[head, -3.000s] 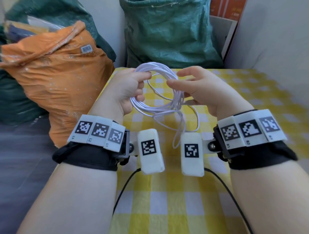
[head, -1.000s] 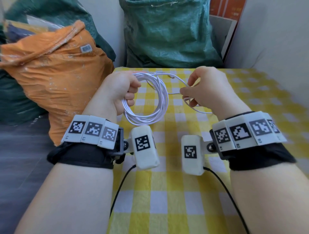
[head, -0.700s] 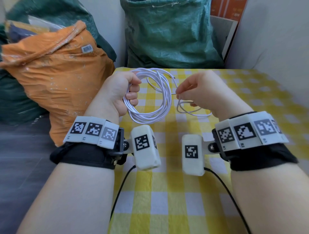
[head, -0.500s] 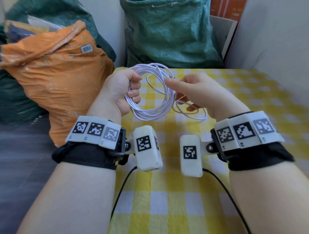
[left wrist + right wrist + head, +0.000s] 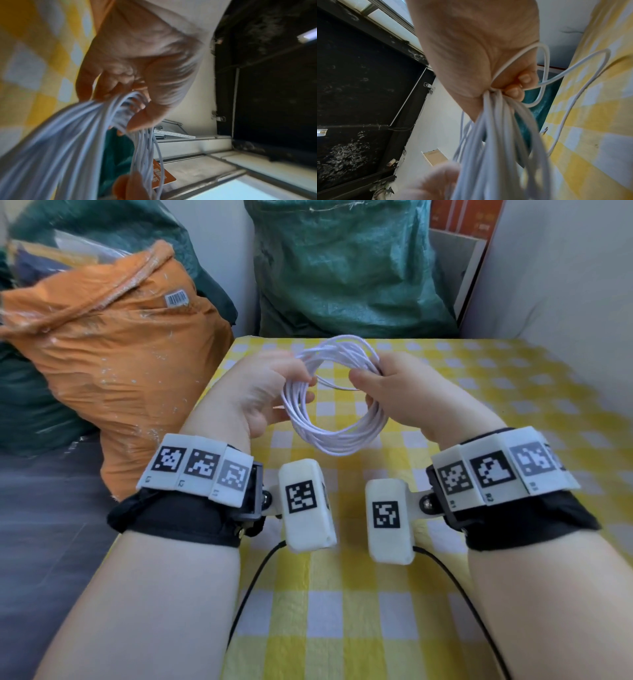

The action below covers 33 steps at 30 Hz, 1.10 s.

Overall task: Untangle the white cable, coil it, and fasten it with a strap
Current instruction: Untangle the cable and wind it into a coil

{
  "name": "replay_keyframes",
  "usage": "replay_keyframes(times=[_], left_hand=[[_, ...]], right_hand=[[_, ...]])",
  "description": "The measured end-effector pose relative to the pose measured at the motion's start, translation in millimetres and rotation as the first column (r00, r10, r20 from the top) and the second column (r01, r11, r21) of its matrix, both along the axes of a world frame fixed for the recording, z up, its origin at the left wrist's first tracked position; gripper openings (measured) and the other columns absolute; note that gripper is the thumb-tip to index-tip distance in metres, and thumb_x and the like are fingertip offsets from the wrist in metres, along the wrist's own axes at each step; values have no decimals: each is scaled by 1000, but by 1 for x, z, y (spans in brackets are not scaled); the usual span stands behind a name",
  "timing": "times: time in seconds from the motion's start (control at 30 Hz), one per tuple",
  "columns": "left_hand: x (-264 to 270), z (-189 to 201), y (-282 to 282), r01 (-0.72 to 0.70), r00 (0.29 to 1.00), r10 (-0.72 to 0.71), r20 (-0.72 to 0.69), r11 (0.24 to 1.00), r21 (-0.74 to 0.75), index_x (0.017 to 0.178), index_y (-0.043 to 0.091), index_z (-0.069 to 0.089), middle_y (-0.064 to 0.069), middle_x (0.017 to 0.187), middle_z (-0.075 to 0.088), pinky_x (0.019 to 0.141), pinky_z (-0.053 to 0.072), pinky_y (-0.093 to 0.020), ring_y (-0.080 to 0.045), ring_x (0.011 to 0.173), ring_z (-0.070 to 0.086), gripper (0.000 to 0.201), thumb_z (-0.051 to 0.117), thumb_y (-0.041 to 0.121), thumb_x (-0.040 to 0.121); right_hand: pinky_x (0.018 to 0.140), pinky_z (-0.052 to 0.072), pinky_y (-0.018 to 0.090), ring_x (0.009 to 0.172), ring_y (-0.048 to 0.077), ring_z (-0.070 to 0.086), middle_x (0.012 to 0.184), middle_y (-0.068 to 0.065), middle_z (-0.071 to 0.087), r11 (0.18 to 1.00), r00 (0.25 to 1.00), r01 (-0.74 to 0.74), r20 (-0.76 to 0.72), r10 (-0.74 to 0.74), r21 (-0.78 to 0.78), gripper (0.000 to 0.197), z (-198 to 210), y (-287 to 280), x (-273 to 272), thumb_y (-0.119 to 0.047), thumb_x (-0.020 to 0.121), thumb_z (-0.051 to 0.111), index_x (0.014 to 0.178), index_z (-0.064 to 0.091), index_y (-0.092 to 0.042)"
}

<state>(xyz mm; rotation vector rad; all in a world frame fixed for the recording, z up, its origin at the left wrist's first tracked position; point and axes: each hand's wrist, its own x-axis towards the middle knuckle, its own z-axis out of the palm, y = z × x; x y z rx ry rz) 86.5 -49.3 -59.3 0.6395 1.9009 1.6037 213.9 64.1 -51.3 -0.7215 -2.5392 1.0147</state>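
Observation:
The white cable (image 5: 337, 440) is a round coil of several loops, held upright above the yellow checked tablecloth (image 5: 342, 628). My left hand (image 5: 301, 386) grips the coil's left side, fingers curled round the bundle (image 5: 120, 112). My right hand (image 5: 366, 386) grips the right side with thumb and fingers closed round the strands (image 5: 494, 97). In the right wrist view two loose loops (image 5: 583, 63) stick out past my fingers toward the cloth, and a thin end (image 5: 544, 130) shows near the table. A single strand (image 5: 334, 383) crosses the coil's opening between my thumbs.
An orange sack (image 5: 113, 337) stands off the table's left edge and a green sack (image 5: 342, 268) behind its far edge. A pale wall or cushion (image 5: 555, 285) rises at the right. Black leads (image 5: 250, 587) run from the wrist cameras over the cloth.
My right hand has stopped pinching the loose strand and now grips the coil's right side. The trailing loops are gathered in, and the coil sits round between both hands.

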Motion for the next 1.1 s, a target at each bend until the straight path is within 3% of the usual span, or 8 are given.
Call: replay_keyframes(times=[0.1,0.2,0.33,0.47,0.53,0.77,1.0,1.1], left_hand=[[1,3,-5,124,938,-183,-295,970,-208,90,14,70,-7,83,65,70,48,-27,-18,76,60,20,65,2,75],[5,7,-6,248,894,-312,-322,942,-226,102,17,70,-9,93,70,81,48,-31,-19,84,63,45,68,9,58],[7,4,-4,352,870,-417,-262,899,-262,102,0,64,-12,71,49,52,44,-27,-15,53,45,40,58,8,64],[3,3,-5,234,934,-283,-218,946,-226,85,4,63,2,49,32,41,23,-19,-9,39,25,7,58,0,82],[-2,2,-7,153,971,-177,-159,977,-151,77,6,60,6,43,26,40,17,-18,-9,39,19,14,51,-1,85],[-8,-3,-4,-121,993,121,-11,991,56,66,8,50,7,38,20,40,15,-19,-9,34,14,19,47,0,83],[-17,-3,-8,-249,958,218,187,955,163,69,12,48,7,37,21,41,17,-19,-9,32,15,19,44,4,85],[-24,-4,-13,-293,932,227,281,930,223,71,13,45,7,37,21,39,19,-17,-9,30,15,19,41,5,88]], right_hand=[[57,33,30,56,16,43,64,1,49,993,992,-85,106,75,86,27,4,-1,4,-30,95,50,74,48,-12],[49,33,25,50,10,43,61,-3,50,973,966,-188,203,158,135,31,5,-6,4,-34,94,53,68,48,-17],[42,34,14,54,7,48,66,-5,59,974,980,-183,107,169,134,19,6,-6,3,-36,86,64,80,56,-20],[54,37,24,61,7,50,73,-6,62,997,992,9,-129,0,72,37,6,5,4,-52,83,61,89,63,-15],[55,36,26,57,7,46,68,-5,60,996,981,69,-184,-58,55,44,5,11,6,-54,86,55,85,64,-11],[38,34,14,52,8,49,67,-8,56,993,998,66,-13,-65,100,6,-3,14,5,-24,83,70,86,65,-22],[62,45,25,73,17,56,81,-1,63,972,985,163,37,-171,168,14,-2,20,8,-13,79,71,93,71,-18],[61,52,27,65,15,57,77,-2,67,981,986,160,21,-163,106,11,-3,19,9,-18,87,62,87,73,-18]])
